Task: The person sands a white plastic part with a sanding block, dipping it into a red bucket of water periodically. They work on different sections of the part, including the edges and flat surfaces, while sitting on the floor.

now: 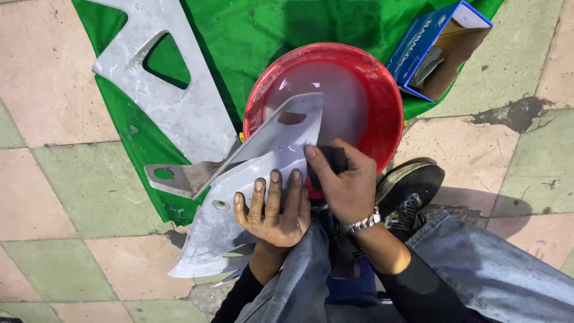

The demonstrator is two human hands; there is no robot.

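In the head view, the left hand (272,209) lies flat on a grey fairing panel (251,179), its fingers (275,191) spread narrowly and pressing down on the panel's lower half without gripping it. The panel slants from the tiled floor (72,197) up over the rim of a red basin (382,101) of cloudy water, its upper tip above the water. The right hand (341,179), wearing a metal wrist bracelet (363,222), has its fingers closed around a dark sanding pad (329,161), held against the panel's right edge near the basin rim. A second grey panel (173,90) lies on a green cloth (251,36) to the left, touching the first. A blue cardboard box (418,42) sits open beyond the basin. A black shoe (412,185) rests beside the basin, above blue jeans (478,269).
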